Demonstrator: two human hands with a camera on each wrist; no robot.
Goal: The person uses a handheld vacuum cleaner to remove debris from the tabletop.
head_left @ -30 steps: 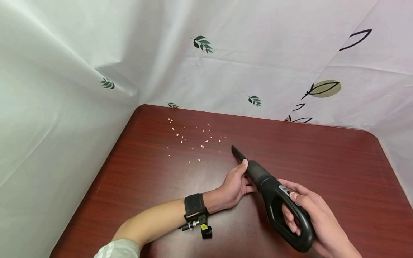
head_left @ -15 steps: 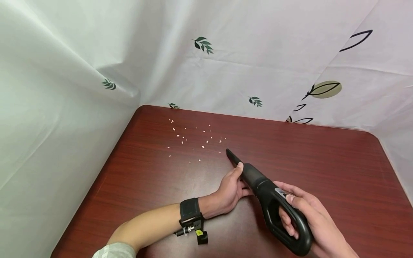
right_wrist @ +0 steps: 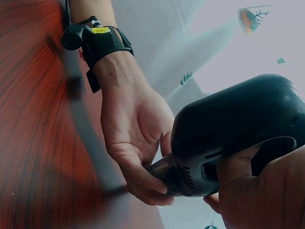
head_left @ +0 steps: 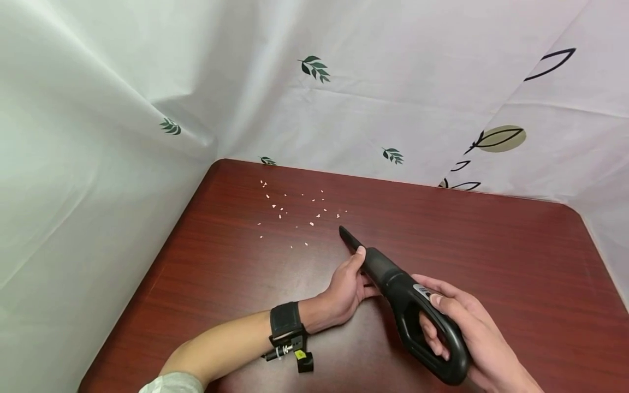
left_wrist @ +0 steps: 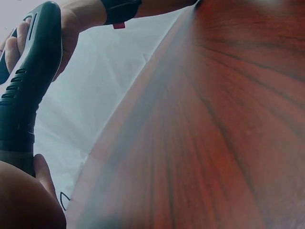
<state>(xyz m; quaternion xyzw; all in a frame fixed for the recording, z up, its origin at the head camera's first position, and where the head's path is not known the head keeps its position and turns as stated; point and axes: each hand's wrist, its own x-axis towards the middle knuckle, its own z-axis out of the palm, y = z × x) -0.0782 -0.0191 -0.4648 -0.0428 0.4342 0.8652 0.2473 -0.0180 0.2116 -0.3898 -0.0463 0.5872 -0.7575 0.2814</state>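
A black handheld vacuum cleaner [head_left: 385, 271] slants across the table in the head view, its narrow nozzle [head_left: 350, 239] pointing up and left. My right hand [head_left: 469, 319] grips the loop handle, with the thumb on top by the grey button panel [head_left: 422, 291]. My left hand [head_left: 340, 292] holds the front end, thumb along the top and fingers underneath. In the right wrist view, the left hand's fingers [right_wrist: 143, 179] curl round the vacuum's front. Small white crumbs [head_left: 312, 224] lie scattered left of the nozzle tip, the nearest just above it.
The dark red wooden table [head_left: 206, 262] has a white curtain [head_left: 344, 109] with leaf prints behind it and along its left side. A black wrist strap [head_left: 285, 320] with a small camera [head_left: 304, 362] sits on the left forearm.
Both hands have moved the vacuum a little to the left, bringing the nozzle tip closer to the crumbs. One tiny crumb beside the tip no longer shows.
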